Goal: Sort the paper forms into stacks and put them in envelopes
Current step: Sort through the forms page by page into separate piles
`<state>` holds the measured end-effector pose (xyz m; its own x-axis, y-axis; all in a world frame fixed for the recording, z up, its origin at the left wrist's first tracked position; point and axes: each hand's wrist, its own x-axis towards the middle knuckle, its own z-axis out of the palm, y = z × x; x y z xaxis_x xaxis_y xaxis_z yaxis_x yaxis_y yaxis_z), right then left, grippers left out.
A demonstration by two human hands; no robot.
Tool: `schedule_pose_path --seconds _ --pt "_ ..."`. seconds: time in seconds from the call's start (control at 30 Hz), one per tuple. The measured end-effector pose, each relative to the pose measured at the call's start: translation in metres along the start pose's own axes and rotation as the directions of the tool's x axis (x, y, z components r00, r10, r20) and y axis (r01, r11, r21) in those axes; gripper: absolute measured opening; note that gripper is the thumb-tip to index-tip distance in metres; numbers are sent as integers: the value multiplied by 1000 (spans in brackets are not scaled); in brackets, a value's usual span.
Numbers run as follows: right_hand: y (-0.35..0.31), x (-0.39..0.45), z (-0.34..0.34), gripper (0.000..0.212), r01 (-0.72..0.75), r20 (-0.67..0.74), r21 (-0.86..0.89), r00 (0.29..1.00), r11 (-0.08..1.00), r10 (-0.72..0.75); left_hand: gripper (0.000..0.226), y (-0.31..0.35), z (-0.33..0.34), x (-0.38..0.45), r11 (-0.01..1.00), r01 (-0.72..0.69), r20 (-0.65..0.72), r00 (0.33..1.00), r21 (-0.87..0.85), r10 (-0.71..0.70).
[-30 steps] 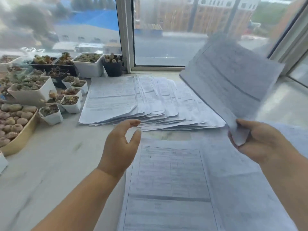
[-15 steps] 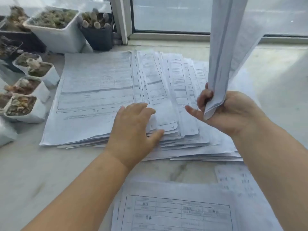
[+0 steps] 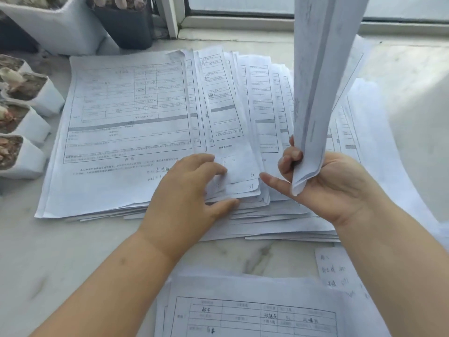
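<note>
Fanned pile of printed forms (image 3: 136,122) is lying flat on the marble sill, sheets splaying rightward, lower corners curling, handwritten numbers showing there. A held sheaf of forms (image 3: 315,81) is standing near upright, bowed lengthwise, lower corner pointing down over the pile's right part. Another form stack (image 3: 255,314) is sitting at the near edge, table grid facing up.

A single head-worn camera looks forward and steeply down, close over the pale marble sill (image 3: 60,251). It faces the white-framed window (image 3: 170,18) at the top edge.
</note>
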<state>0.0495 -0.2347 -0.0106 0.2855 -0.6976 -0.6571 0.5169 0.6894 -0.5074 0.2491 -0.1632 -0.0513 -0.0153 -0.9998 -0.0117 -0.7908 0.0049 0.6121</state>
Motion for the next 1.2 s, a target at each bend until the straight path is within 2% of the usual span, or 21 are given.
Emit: schedule_pose_path --seconds 0.07,0.13,0.23,0.33,0.4,0.53,0.7,0.87,1.0,1.1,1.2 --pt "1 -1 -1 31 -6 -8 -18 1000 1000 5 41 -1 -1 1 997 35 -25 999 -70 -37" --pt "2 -1 -3 30 -2 -19 -32 1000 999 1 41 0 -2 1 994 33 -99 994 -107 -43" --pt "0 -2 -5 29 8 -44 -31 999 999 -9 48 0 -2 1 990 -74 -177 983 -121 52" --pt "0 -2 -7 21 4 -49 -48 999 999 -6 38 -6 4 1 979 -205 -146 968 8 204" --pt "0 -2 -7 20 -1 -44 -61 999 998 -2 27 -7 7 3 972 -213 -74 973 94 220" --pt "-1 -3 -7 31 -10 6 -34 1000 999 10 43 -5 3 3 974 -182 -6 983 136 184" --pt "-2 -4 -5 19 -32 -16 -79 999 996 31 49 -7 -2 4 958 -221 32 975 185 219" --pt "-3 -4 -5 26 -44 7 -94 999 995 45 31 -11 -1 3 936 -290 -54 951 200 306" --pt "-2 -4 -8 31 -49 7 -95 999 994 50 51 -9 1 0 965 -252 -253 931 69 261" --pt "-1 -6 -9 28 -51 8 -100 999 994 52 60 -7 2 1 964 -266 -219 939 20 264" --pt "-1 -11 -11 30 -59 12 -121 998 991 60 35 -6 2 1 943 -276 -142 942 185 303"
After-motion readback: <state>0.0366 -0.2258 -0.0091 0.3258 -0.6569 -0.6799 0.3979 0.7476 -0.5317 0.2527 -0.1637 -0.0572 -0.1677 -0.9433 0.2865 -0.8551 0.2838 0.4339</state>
